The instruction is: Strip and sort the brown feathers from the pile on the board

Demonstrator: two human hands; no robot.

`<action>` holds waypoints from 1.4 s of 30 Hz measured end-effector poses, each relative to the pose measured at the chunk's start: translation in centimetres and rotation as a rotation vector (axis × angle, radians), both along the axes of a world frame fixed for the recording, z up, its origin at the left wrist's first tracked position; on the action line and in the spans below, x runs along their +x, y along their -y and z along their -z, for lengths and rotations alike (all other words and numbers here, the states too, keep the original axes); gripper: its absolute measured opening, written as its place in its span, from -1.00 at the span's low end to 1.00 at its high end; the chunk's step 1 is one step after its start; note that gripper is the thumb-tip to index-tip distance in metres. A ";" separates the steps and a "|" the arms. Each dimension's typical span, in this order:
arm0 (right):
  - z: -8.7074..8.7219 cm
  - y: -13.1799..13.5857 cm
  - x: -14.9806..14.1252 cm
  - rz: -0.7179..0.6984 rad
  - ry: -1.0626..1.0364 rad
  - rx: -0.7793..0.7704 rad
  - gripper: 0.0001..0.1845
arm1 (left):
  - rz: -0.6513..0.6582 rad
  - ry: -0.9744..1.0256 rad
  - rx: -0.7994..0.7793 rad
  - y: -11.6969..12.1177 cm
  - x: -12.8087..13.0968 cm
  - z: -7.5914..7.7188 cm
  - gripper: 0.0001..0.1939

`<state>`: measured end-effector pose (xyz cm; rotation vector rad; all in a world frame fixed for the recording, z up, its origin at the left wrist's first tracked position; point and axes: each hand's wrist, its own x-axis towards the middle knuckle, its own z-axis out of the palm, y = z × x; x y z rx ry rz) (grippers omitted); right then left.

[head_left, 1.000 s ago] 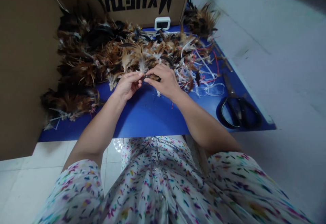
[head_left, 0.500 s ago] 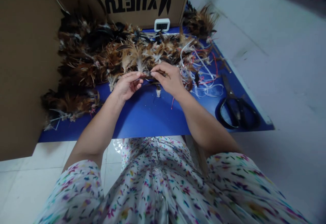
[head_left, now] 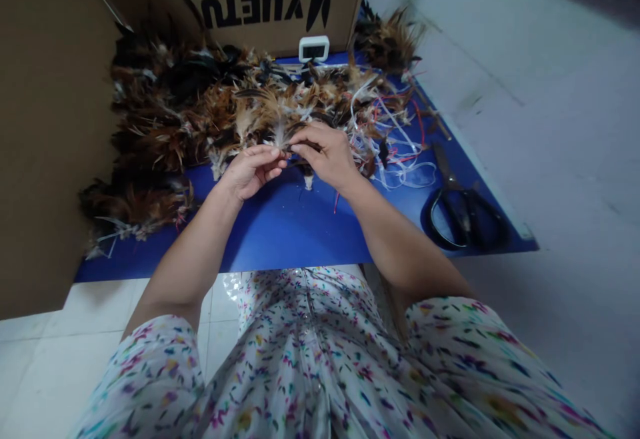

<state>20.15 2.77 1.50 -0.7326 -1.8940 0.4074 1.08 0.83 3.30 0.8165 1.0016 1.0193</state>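
Note:
My left hand (head_left: 255, 169) is closed in a pinch, thumb against fingertips, at the pale base of a brown feather (head_left: 281, 134) that points up and away from me. My right hand (head_left: 325, 152) meets it from the other side, its thumb and index finger pinched on what looks like a dark, thin feather. The fingertips of both hands nearly touch, and they partly hide what is between them. Behind them spreads a heap of brown and black feathers (head_left: 220, 106). A small feather tuft with a pale end (head_left: 309, 180) lies just below my right hand.
Black-handled scissors (head_left: 463, 216) lie at the right of the blue tabletop (head_left: 295, 239). Nearby are tangled white and red ties (head_left: 400, 152). A small white digital display (head_left: 314, 48) stands before a cardboard box (head_left: 275, 32). Another cardboard panel (head_left: 45, 126) rises at left.
My hands have drawn closer together, the left fingertips moving slightly right to meet the right ones. The whole view has shifted slightly.

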 end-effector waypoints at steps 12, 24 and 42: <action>0.9 -0.2 -1.4 -0.090 -0.311 -0.489 -0.48 | -0.040 -0.029 0.115 -0.2 0.1 0.7 -0.92; 0.6 0.2 -1.7 -0.084 -0.356 -0.533 -0.50 | -0.023 -0.092 0.145 0.0 0.4 0.7 -0.91; 0.1 0.2 -1.9 -0.096 -0.471 -0.651 -0.51 | 0.042 -0.134 0.209 0.4 0.8 0.7 -0.69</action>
